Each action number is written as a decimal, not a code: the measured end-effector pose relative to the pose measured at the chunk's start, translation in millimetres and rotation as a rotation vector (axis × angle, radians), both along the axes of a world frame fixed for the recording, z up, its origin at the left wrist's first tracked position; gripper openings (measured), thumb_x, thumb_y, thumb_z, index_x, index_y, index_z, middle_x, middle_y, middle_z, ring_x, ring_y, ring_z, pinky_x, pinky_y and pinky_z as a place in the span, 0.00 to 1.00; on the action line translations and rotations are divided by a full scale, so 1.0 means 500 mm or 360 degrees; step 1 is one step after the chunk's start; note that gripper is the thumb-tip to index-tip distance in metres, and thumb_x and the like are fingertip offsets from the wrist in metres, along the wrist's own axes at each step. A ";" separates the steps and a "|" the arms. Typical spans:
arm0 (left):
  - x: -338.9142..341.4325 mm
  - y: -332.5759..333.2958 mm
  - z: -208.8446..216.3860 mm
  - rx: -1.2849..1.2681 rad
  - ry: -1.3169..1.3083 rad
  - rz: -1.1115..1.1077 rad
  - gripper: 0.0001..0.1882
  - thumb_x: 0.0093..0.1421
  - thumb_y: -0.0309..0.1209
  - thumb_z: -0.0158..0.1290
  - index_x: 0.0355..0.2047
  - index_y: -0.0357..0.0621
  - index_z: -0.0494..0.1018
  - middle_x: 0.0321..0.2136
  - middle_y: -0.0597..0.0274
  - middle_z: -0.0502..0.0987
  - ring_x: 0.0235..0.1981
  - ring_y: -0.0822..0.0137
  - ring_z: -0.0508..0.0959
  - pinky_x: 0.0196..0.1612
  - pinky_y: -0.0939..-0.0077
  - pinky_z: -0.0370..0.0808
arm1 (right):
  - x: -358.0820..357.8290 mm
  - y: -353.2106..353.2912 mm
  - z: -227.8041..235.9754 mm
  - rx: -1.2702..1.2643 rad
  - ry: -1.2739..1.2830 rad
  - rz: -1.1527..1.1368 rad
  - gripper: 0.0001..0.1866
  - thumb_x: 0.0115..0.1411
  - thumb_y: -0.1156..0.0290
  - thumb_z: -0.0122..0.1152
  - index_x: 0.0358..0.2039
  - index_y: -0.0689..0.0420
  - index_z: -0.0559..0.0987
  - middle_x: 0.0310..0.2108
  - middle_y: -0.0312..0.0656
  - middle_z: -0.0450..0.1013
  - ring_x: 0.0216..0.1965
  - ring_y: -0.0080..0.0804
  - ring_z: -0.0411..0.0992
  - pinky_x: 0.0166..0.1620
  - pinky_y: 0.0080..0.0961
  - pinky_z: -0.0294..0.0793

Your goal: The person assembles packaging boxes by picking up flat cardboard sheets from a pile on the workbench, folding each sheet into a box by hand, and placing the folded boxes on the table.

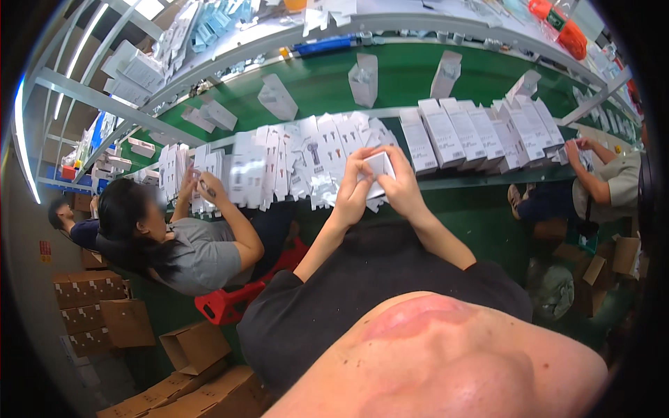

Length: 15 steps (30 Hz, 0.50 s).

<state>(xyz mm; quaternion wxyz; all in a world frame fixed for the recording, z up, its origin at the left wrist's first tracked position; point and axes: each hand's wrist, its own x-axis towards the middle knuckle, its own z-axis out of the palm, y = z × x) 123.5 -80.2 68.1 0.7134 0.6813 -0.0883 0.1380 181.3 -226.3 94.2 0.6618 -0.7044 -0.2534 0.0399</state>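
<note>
A small white carton (379, 165) is held end-on between my two hands, above the near edge of the bench. My left hand (354, 184) wraps its left side, thumb pressed toward the near end. On the other side, my right hand (402, 185) closes round the carton with its thumb on the near corner. Whether the end flaps are folded in cannot be made out. Just beyond my left hand lie overlapping flat printed cartons (315, 148). Several formed white boxes (465, 132) lean in a row to the right of my right hand.
White boxes with raised flaps (363, 78) stand on a green conveyor belt (320, 73) behind the bench, under a metal-framed shelf (279, 43). Co-workers sit at left (202, 254) and right (617, 181). A red stool (219, 303) and brown cardboard boxes (195, 348) are at lower left.
</note>
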 end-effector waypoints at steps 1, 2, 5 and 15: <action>-0.006 -0.002 0.001 0.0258 -0.0031 0.0034 0.09 0.64 0.21 0.47 0.45 0.42 0.66 0.66 0.45 0.63 0.67 0.50 0.63 0.72 0.57 0.52 | 0.002 -0.005 -0.014 0.0002 -0.0044 -0.0023 0.21 0.57 0.74 0.53 0.52 0.62 0.74 0.49 0.51 0.71 0.53 0.47 0.71 0.58 0.34 0.68; 0.002 0.007 -0.016 0.0262 -0.0091 0.0011 0.17 0.64 0.23 0.49 0.54 0.41 0.66 0.67 0.46 0.62 0.68 0.52 0.61 0.72 0.58 0.53 | 0.005 -0.008 -0.028 0.0000 -0.0082 -0.0049 0.21 0.58 0.73 0.54 0.52 0.62 0.74 0.49 0.51 0.72 0.52 0.47 0.72 0.58 0.34 0.68; -0.007 0.016 -0.013 -0.0211 -0.0135 -0.0119 0.69 0.46 0.45 0.74 0.76 0.44 0.39 0.71 0.46 0.57 0.72 0.50 0.57 0.73 0.55 0.52 | 0.000 -0.023 -0.007 0.0345 0.0347 0.0120 0.23 0.60 0.69 0.63 0.56 0.61 0.73 0.50 0.49 0.72 0.53 0.44 0.72 0.58 0.35 0.69; -0.010 0.042 -0.060 0.1296 -0.0128 0.0660 0.29 0.53 0.27 0.67 0.56 0.43 0.73 0.62 0.49 0.70 0.67 0.45 0.63 0.69 0.51 0.58 | 0.054 -0.193 -0.063 -0.0698 -0.0937 -0.0513 0.30 0.49 0.62 0.78 0.53 0.53 0.78 0.59 0.49 0.68 0.51 0.46 0.74 0.50 0.37 0.78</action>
